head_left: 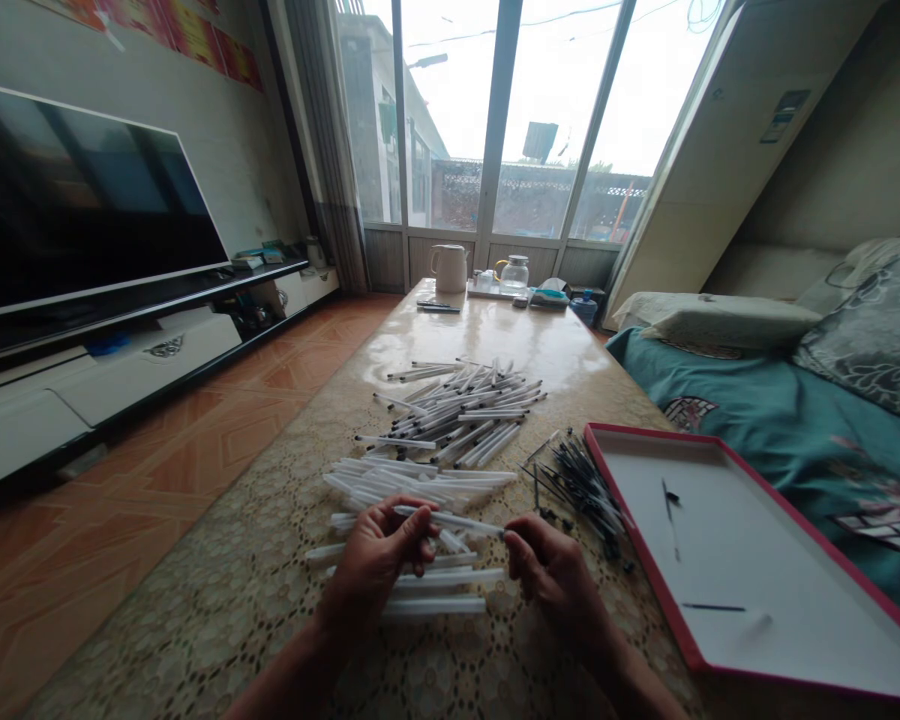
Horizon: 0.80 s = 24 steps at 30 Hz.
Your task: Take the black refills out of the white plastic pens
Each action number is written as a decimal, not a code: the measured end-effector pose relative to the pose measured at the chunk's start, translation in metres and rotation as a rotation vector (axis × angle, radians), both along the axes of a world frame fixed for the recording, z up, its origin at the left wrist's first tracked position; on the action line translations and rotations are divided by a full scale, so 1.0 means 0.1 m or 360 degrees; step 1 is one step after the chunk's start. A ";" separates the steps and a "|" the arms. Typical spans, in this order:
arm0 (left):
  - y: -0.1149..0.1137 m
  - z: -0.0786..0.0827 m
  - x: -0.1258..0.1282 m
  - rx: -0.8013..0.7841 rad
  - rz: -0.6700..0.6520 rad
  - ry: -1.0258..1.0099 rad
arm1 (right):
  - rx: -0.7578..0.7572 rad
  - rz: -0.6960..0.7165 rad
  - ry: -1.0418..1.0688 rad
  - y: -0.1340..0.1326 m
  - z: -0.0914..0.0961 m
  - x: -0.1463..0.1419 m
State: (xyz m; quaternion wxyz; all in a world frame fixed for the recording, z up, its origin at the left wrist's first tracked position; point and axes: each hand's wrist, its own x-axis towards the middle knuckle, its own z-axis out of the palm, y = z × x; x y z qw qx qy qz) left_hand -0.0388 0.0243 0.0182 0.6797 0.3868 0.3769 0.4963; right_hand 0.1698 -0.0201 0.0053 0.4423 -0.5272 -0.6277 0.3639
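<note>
A white pen (pixel 465 522) is held level between my two hands over the table. My left hand (pixel 379 550) pinches its left part between thumb and fingers. At the dark right end of the pen, my right hand (pixel 551 565) is closed with its fingertips together. White pen barrels (pixel 420 482) lie in a loose row beneath and behind my hands. Farther back is a heap of white pens with dark ends (pixel 465 405). Beside my right hand lies a bunch of thin dark refills (pixel 581 485), some with black tips.
A red-rimmed white tray (pixel 709 652) at the right holds a few thin dark pieces. The patterned table (pixel 217 610) stretches toward the window, with a kettle (pixel 450 268) and a glass jar (pixel 515 274) at its far end. A green-covered bed (pixel 727 385) stands along the right.
</note>
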 end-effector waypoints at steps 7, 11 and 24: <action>-0.01 0.02 0.00 0.0006 -0.0003 0.0019 | 0.0019 -0.0019 -0.0044 -0.01 0.01 -0.01; -0.01 0.02 0.00 0.0002 0.0014 0.0037 | -0.0020 -0.0002 -0.0023 -0.01 0.01 -0.02; -0.01 0.01 0.01 0.0009 0.0005 0.0038 | -0.0035 0.0003 -0.0022 0.00 0.00 -0.02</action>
